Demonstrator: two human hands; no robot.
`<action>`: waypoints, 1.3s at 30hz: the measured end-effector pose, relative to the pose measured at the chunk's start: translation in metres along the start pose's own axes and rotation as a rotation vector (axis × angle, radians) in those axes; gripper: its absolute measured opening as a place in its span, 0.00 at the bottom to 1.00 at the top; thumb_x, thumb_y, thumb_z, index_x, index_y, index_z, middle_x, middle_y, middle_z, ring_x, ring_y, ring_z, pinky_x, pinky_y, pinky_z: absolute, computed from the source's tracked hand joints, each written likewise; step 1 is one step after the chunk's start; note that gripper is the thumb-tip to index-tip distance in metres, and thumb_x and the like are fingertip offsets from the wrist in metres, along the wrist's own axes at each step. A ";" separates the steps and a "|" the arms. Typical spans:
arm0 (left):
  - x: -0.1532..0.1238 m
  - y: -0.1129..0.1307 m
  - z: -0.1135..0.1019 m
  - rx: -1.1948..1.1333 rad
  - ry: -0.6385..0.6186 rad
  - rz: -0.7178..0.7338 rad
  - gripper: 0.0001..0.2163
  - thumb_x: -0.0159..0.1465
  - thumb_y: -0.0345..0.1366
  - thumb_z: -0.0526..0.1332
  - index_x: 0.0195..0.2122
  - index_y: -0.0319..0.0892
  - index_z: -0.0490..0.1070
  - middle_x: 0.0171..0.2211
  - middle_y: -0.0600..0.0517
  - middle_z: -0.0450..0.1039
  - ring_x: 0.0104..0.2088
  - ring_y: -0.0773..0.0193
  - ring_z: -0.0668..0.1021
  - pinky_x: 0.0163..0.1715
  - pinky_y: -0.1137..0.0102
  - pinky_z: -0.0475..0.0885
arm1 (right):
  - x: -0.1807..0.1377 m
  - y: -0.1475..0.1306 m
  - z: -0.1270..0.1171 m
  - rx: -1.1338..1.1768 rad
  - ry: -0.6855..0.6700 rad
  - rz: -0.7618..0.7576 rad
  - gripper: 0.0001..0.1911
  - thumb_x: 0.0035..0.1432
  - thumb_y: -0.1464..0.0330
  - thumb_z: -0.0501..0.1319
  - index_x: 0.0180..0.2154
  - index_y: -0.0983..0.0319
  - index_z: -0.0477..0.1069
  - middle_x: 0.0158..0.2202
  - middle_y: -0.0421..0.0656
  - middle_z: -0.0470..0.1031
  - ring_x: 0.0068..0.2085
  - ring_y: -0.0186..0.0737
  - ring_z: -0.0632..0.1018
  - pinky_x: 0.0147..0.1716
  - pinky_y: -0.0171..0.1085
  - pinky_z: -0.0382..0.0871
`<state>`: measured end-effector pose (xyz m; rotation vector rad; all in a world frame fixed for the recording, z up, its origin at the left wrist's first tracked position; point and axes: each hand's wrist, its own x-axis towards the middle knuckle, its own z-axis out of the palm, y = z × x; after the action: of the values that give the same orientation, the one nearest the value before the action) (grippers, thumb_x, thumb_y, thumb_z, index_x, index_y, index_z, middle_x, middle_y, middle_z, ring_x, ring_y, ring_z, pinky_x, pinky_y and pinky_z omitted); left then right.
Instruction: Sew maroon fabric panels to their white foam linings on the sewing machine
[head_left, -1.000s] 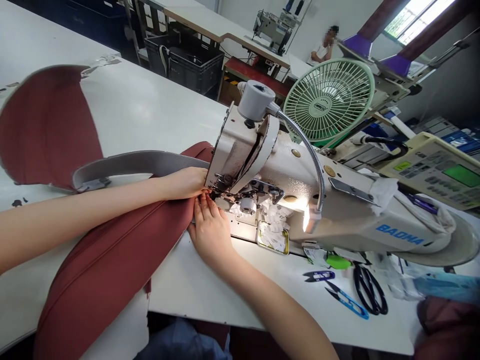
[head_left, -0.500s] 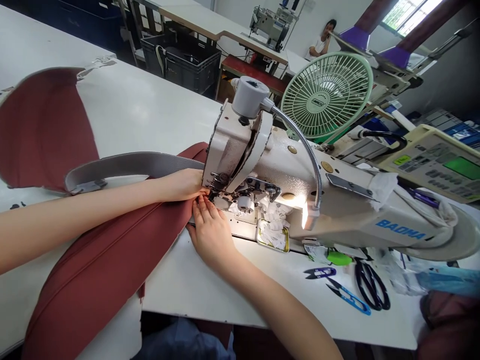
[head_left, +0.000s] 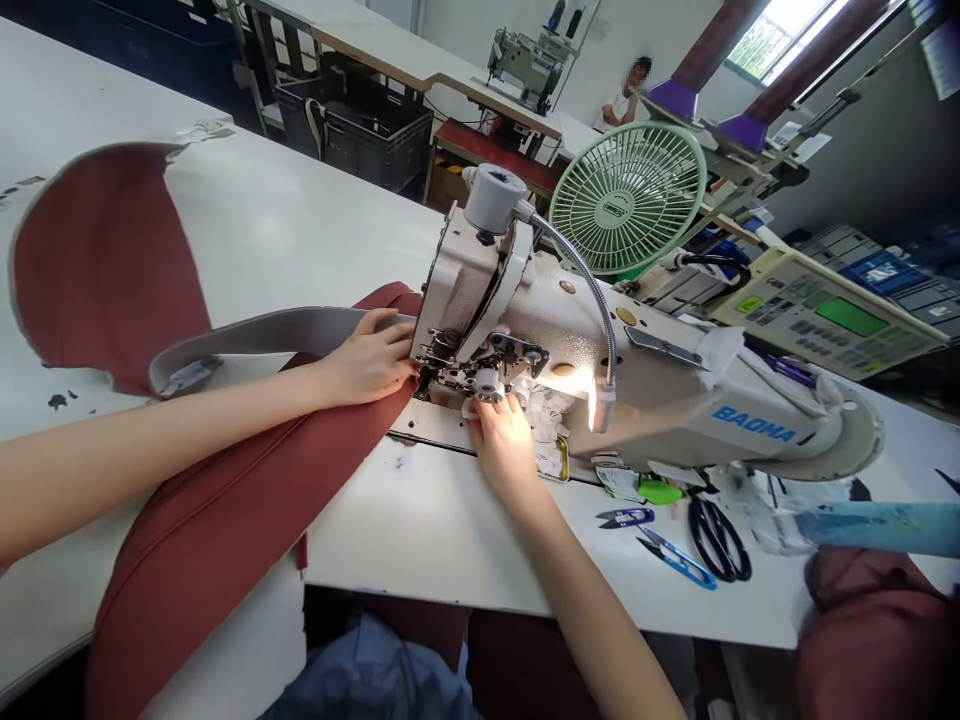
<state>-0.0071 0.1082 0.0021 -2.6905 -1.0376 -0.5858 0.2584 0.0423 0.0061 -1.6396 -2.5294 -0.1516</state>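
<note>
My left hand (head_left: 371,360) lies on the maroon fabric (head_left: 247,480), its fingers spread over the piece just left of the sewing machine's (head_left: 480,290) needle area. A grey strip (head_left: 292,328) runs along the fabric and passes under that hand. My right hand (head_left: 510,450) is off the fabric, below the machine head, with its fingers drawn together beside a small white roller. White scraps (head_left: 551,412) lie around its fingertips; what they pinch, if anything, is hidden. The machine's lamp (head_left: 602,405) shines close by.
Purple thread snips (head_left: 626,518), blue snips (head_left: 679,560) and black-handled scissors (head_left: 720,540) lie on the white table at right. A small metal tray (head_left: 562,460) sits against the machine. Behind stand a green fan (head_left: 626,200), a control panel (head_left: 832,310) and a seated person (head_left: 622,100).
My right hand has left the fabric edge and moved right to the white scraps under the machine head. My left hand has spread its fingers over the fabric. The view has shifted slightly.
</note>
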 end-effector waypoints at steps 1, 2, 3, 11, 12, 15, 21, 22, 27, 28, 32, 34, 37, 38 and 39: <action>-0.005 -0.001 -0.002 0.021 -0.017 -0.021 0.10 0.64 0.29 0.56 0.38 0.44 0.78 0.42 0.47 0.77 0.52 0.52 0.74 0.60 0.52 0.59 | -0.001 -0.003 0.000 0.009 0.012 -0.007 0.07 0.61 0.76 0.59 0.39 0.62 0.73 0.39 0.48 0.74 0.42 0.48 0.71 0.40 0.41 0.68; -0.011 -0.002 -0.004 0.024 -0.052 -0.035 0.11 0.62 0.29 0.57 0.41 0.43 0.78 0.45 0.46 0.77 0.53 0.51 0.74 0.57 0.54 0.62 | -0.003 -0.007 0.000 0.023 0.022 -0.023 0.07 0.61 0.76 0.59 0.39 0.62 0.73 0.38 0.47 0.74 0.42 0.48 0.71 0.40 0.40 0.68; -0.019 -0.002 -0.007 0.014 -0.093 -0.039 0.13 0.62 0.28 0.57 0.44 0.44 0.77 0.48 0.46 0.76 0.54 0.51 0.73 0.54 0.56 0.65 | -0.003 -0.012 0.001 0.041 0.029 -0.048 0.07 0.61 0.77 0.58 0.39 0.62 0.72 0.38 0.47 0.74 0.42 0.48 0.71 0.40 0.40 0.67; -0.093 0.034 -0.044 -0.060 -0.197 0.055 0.15 0.63 0.30 0.59 0.50 0.46 0.75 0.57 0.49 0.73 0.59 0.49 0.70 0.54 0.58 0.64 | 0.021 -0.060 0.006 0.150 -0.038 -0.205 0.12 0.62 0.79 0.56 0.44 0.64 0.73 0.43 0.51 0.74 0.44 0.48 0.72 0.44 0.41 0.70; -0.096 0.039 -0.049 -0.062 -0.211 0.052 0.16 0.62 0.30 0.60 0.50 0.46 0.75 0.58 0.50 0.72 0.59 0.49 0.70 0.54 0.58 0.65 | 0.022 -0.063 0.006 0.179 -0.041 -0.228 0.13 0.61 0.80 0.56 0.44 0.65 0.73 0.44 0.51 0.74 0.44 0.47 0.72 0.44 0.41 0.70; -0.092 0.045 -0.057 -0.053 -0.266 0.015 0.20 0.59 0.31 0.62 0.54 0.45 0.72 0.62 0.48 0.67 0.56 0.51 0.72 0.50 0.60 0.67 | 0.019 -0.066 0.005 0.255 -0.038 -0.298 0.14 0.59 0.83 0.54 0.38 0.63 0.74 0.47 0.49 0.75 0.44 0.45 0.72 0.43 0.39 0.70; -0.063 0.039 -0.046 -0.033 -0.322 0.019 0.21 0.61 0.35 0.63 0.56 0.42 0.72 0.61 0.46 0.69 0.49 0.53 0.73 0.45 0.61 0.68 | 0.020 -0.060 0.008 0.331 0.027 -0.197 0.13 0.67 0.77 0.51 0.45 0.63 0.73 0.39 0.47 0.77 0.41 0.45 0.73 0.42 0.39 0.69; -0.063 0.039 -0.044 -0.037 -0.305 0.006 0.21 0.61 0.35 0.63 0.56 0.42 0.72 0.61 0.47 0.69 0.50 0.53 0.73 0.45 0.60 0.68 | 0.022 -0.059 0.009 0.363 0.039 -0.176 0.12 0.68 0.75 0.52 0.47 0.63 0.72 0.39 0.47 0.77 0.41 0.45 0.74 0.42 0.40 0.69; -0.071 0.041 -0.034 -0.100 -0.208 -0.054 0.21 0.61 0.34 0.63 0.56 0.45 0.72 0.62 0.50 0.68 0.59 0.51 0.69 0.56 0.56 0.63 | 0.024 -0.053 0.009 0.450 0.014 -0.173 0.09 0.66 0.74 0.57 0.41 0.60 0.76 0.40 0.46 0.77 0.41 0.44 0.74 0.44 0.40 0.69; -0.072 0.040 -0.033 -0.119 -0.199 -0.055 0.21 0.61 0.33 0.63 0.57 0.45 0.71 0.62 0.50 0.68 0.62 0.50 0.67 0.59 0.55 0.61 | 0.022 -0.053 0.008 0.459 0.006 -0.179 0.10 0.65 0.76 0.57 0.40 0.59 0.76 0.40 0.45 0.77 0.42 0.44 0.74 0.45 0.39 0.69; -0.071 0.039 -0.030 -0.154 -0.231 -0.044 0.23 0.61 0.33 0.62 0.59 0.44 0.70 0.64 0.49 0.65 0.66 0.50 0.62 0.62 0.56 0.59 | 0.015 -0.052 0.006 0.476 -0.026 -0.209 0.15 0.59 0.83 0.54 0.36 0.61 0.75 0.43 0.46 0.78 0.45 0.43 0.74 0.46 0.39 0.70; -0.070 0.038 -0.030 -0.139 -0.239 -0.026 0.23 0.61 0.33 0.63 0.59 0.47 0.70 0.64 0.49 0.65 0.66 0.49 0.63 0.60 0.56 0.61 | 0.014 -0.053 0.006 0.460 -0.036 -0.223 0.16 0.59 0.84 0.53 0.33 0.62 0.74 0.44 0.46 0.78 0.44 0.43 0.74 0.46 0.38 0.70; -0.070 0.039 -0.030 -0.121 -0.234 0.001 0.24 0.61 0.31 0.63 0.59 0.51 0.70 0.64 0.48 0.65 0.65 0.46 0.63 0.58 0.53 0.62 | 0.017 -0.054 0.008 0.405 -0.035 -0.210 0.15 0.62 0.83 0.52 0.35 0.63 0.74 0.40 0.47 0.78 0.41 0.43 0.75 0.43 0.38 0.71; -0.070 0.039 -0.030 -0.117 -0.238 0.005 0.24 0.62 0.31 0.62 0.59 0.52 0.69 0.64 0.48 0.64 0.65 0.46 0.63 0.58 0.53 0.63 | 0.019 -0.054 0.009 0.384 -0.029 -0.196 0.14 0.64 0.81 0.53 0.38 0.64 0.75 0.38 0.47 0.78 0.41 0.43 0.75 0.42 0.39 0.71; -0.070 0.040 -0.030 -0.112 -0.245 0.007 0.24 0.62 0.31 0.62 0.59 0.53 0.69 0.64 0.48 0.64 0.65 0.45 0.63 0.57 0.52 0.63 | 0.021 -0.055 0.009 0.368 -0.017 -0.183 0.12 0.66 0.79 0.54 0.41 0.64 0.75 0.38 0.47 0.78 0.40 0.44 0.75 0.42 0.39 0.71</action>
<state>-0.0363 0.0277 -0.0021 -2.9193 -1.0825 -0.3271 0.1993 0.0403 -0.0009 -1.2776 -2.5247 0.2961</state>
